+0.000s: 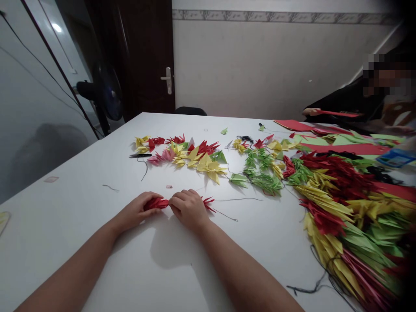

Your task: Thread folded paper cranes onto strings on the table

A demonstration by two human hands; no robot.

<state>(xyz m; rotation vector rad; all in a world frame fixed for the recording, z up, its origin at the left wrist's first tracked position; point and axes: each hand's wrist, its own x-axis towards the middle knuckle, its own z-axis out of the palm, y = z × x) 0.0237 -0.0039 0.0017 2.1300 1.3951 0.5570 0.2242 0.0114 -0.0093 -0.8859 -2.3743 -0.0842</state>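
Both hands, left hand [136, 212] and right hand [187, 209], pinch shut on a string of red folded paper cranes [157, 203] lying on the white table [97, 173]. No writing is readable. Black scissors [140, 155] lie beyond the cranes, well apart.

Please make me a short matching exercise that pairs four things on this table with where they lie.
Things:
1. red paper string
2. scissors
3. big pile of folded strings
4. red paper sheet

Places:
A. far edge, near the other person
B. between the left hand and right hand
C. right side of the table
D. left end of the loose yellow and red pieces

Pairs: 1-B, 2-D, 3-C, 4-A
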